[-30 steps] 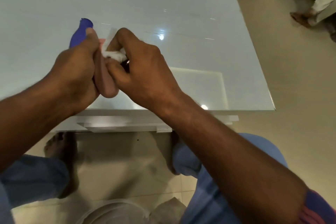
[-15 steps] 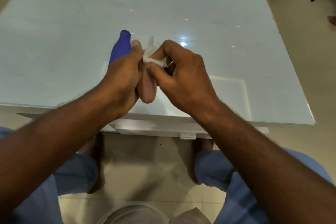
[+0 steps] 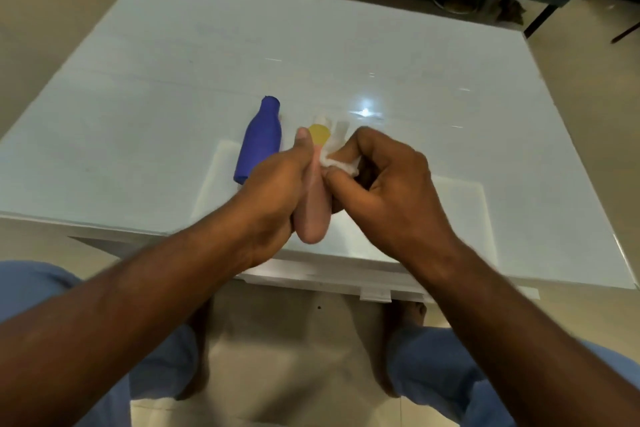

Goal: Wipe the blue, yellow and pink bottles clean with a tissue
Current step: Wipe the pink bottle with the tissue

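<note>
fingers point(image 3: 334, 180) of the right hand point(image 3: 391, 191) pinched a tissue point(image 3: 337, 163) against the pink bottle point(image 3: 313, 215), gripped by the left hand point(image 3: 277, 191); blue bottle point(image 3: 258, 142) and yellow bottle point(image 3: 318, 133) lay on the bench point(image 3: 138, 114) just beyond the pink bottle.

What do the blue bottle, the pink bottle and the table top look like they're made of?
Blue bottle: probably plastic, matte, an even colour with no glare. Pink bottle: likely plastic too, smooth with a soft sheen. Table top: looks like glossy white glass, mirroring a ceiling light sharply.
</note>
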